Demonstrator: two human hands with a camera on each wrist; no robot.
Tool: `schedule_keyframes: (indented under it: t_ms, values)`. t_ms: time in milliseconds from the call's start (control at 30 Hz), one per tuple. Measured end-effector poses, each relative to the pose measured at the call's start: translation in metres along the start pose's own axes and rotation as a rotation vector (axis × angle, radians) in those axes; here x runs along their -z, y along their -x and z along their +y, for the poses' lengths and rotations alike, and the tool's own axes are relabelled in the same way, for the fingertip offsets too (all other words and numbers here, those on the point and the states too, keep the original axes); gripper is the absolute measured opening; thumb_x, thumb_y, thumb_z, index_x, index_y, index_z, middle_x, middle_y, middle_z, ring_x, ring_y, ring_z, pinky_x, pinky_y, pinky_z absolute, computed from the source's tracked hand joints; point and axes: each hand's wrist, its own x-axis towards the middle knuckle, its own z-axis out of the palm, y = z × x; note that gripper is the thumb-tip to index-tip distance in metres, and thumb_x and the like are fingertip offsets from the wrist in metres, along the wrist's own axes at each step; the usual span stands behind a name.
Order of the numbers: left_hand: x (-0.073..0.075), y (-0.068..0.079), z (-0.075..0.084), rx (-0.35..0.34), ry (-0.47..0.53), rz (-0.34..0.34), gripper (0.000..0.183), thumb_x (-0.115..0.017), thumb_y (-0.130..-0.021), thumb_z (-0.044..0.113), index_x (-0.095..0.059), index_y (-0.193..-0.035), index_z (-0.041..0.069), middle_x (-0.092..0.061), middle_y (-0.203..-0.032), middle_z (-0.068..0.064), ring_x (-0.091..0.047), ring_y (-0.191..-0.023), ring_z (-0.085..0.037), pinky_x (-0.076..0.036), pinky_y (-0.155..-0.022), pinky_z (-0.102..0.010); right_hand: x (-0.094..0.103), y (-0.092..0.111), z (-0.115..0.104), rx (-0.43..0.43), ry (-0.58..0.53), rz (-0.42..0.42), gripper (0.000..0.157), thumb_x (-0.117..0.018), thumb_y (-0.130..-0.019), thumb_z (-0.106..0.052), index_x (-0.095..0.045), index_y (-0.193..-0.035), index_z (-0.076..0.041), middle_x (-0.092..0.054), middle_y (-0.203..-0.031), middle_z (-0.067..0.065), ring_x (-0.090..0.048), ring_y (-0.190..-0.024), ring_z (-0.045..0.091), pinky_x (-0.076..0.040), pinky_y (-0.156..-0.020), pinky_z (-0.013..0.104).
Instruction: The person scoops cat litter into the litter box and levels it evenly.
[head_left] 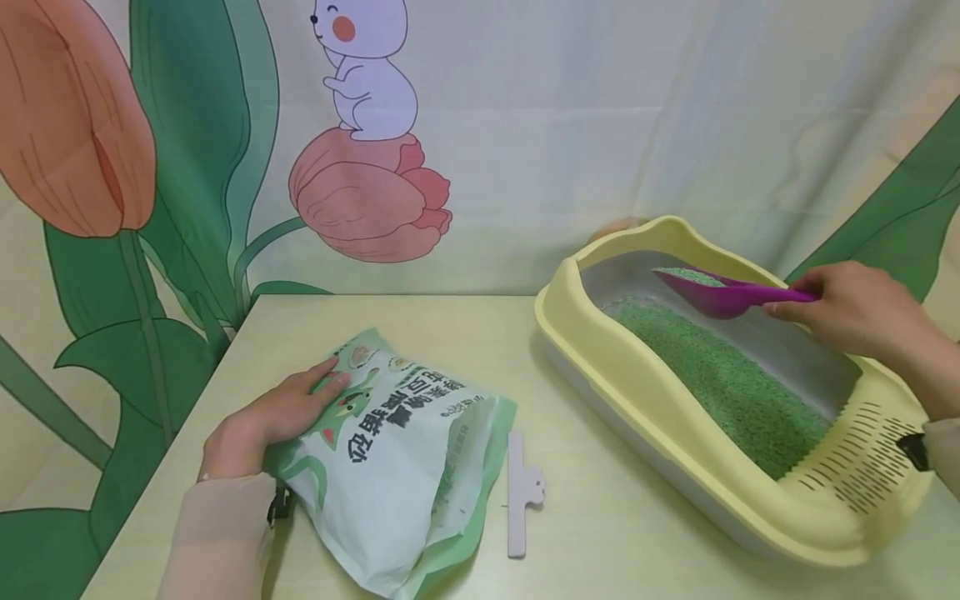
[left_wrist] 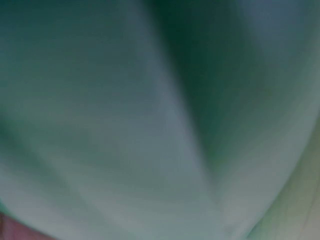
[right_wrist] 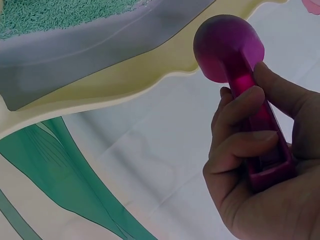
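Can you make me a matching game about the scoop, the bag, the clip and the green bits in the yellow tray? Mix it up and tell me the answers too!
Things:
1. Scoop
2. Bag
3. Clip
4. Green bits in the tray

Places and colours:
A. Lying on the table, between the bag and the yellow tray
B. Spread out low down, inside grey walls
C. Purple, held by the right grip
D. Touched by the left grip

Right pairs: 1-C, 2-D, 3-A, 4-B
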Motion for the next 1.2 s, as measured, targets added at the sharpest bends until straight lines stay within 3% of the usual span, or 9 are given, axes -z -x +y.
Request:
schedule_keyframes:
  t_ms: [200,433,667,800,967,1200]
  values:
    - [0.0,0.0,0.001,0.003,-0.001,0.0,0.081,-0.027,-0.108,0.065,-0.01,-0.168,0.014,-0.015,-0.168,-0.031,-0.033,-0.143,-0.047,-0.031,-0.117,-0.067,0.001,0.0,-0.002,-0.005,0.01,0.031,0.064,-0.061,-0.097,-0.064,-0.077,-0.11,-0.003,-0.064,-0.075,0.003,-0.051,-0.071,0.023,-0.037,-0.057,0.036]
    - [-0.001,0.0,-0.001,0.0,-0.002,0.007,0.081,-0.027,-0.108,0.065,-0.011,-0.168,0.013,-0.016,-0.168,-0.032,-0.032,-0.144,-0.047,-0.03,-0.117,-0.068,-0.002,-0.002,-0.005,0.017,0.028,0.113,0.056,-0.066,-0.096,-0.058,-0.079,-0.106,-0.004,-0.065,-0.074,0.003,-0.051,-0.071,0.024,-0.036,-0.055,0.036]
    - [-0.001,0.0,0.0,-0.002,0.006,0.011,0.082,-0.027,-0.107,0.066,-0.011,-0.168,0.012,-0.016,-0.168,-0.032,-0.031,-0.145,-0.048,-0.03,-0.117,-0.069,-0.004,-0.002,-0.009,0.002,0.019,0.157,0.07,-0.059,-0.094,-0.071,-0.078,-0.108,-0.005,-0.061,-0.073,0.004,-0.048,-0.07,0.025,-0.034,-0.053,0.037]
    - [-0.001,-0.001,-0.001,0.001,0.012,0.022,0.084,-0.028,-0.106,0.068,-0.013,-0.168,0.012,-0.018,-0.168,-0.031,-0.032,-0.145,-0.048,-0.03,-0.117,-0.068,-0.004,-0.003,-0.012,0.001,0.016,0.186,0.069,-0.058,-0.095,-0.071,-0.077,-0.106,-0.006,-0.058,-0.071,0.004,-0.048,-0.07,0.026,-0.033,-0.053,0.037]
    - [0.0,0.0,-0.001,-0.011,-0.015,0.021,0.084,-0.026,-0.107,0.068,-0.012,-0.168,0.012,-0.017,-0.167,-0.033,-0.021,-0.152,-0.053,-0.025,-0.12,-0.07,-0.004,-0.004,-0.013,-0.007,0.02,0.193,0.065,-0.059,-0.097,-0.066,-0.076,-0.113,-0.005,-0.059,-0.073,0.005,-0.048,-0.07,0.026,-0.033,-0.053,0.037]
    - [0.0,-0.001,-0.002,-0.009,-0.03,0.019,0.082,-0.026,-0.107,0.067,-0.013,-0.168,0.013,-0.017,-0.168,-0.032,-0.022,-0.152,-0.053,-0.027,-0.119,-0.069,-0.005,-0.005,-0.014,-0.012,0.026,0.192,0.067,-0.06,-0.099,-0.062,-0.072,-0.125,-0.002,-0.061,-0.076,0.007,-0.049,-0.071,0.027,-0.034,-0.053,0.038]
